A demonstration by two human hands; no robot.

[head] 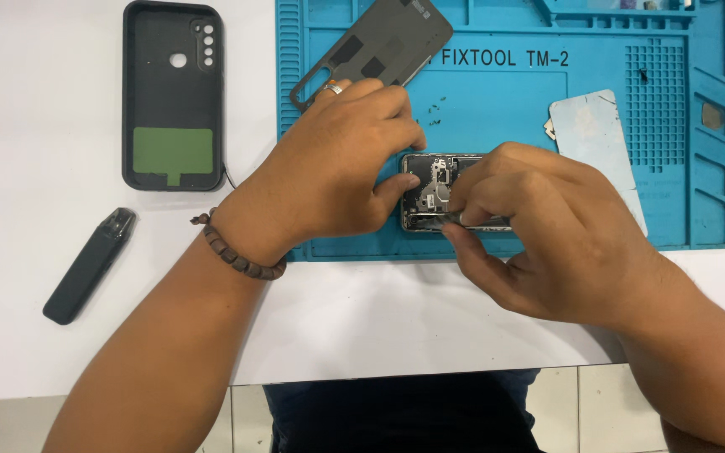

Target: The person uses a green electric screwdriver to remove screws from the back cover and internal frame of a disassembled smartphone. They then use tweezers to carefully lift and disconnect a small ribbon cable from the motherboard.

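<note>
An opened phone (431,190) with its inner parts exposed lies on a blue repair mat (497,109). My left hand (337,168), with a ring and a bead bracelet, grips the phone's left end, thumb on its edge. My right hand (539,226) covers the phone's right part and pinches a thin metal tool (472,220) along its near edge. The removed grey back cover (379,42) lies on the mat behind my left hand.
A black phone case (173,92) with a green pad inside lies on the white table at the left. A dark slim pen-shaped device (90,267) lies near the left front. A pale blue card-like piece (593,134) rests on the mat at the right. Several tiny screws (434,113) are scattered mid-mat.
</note>
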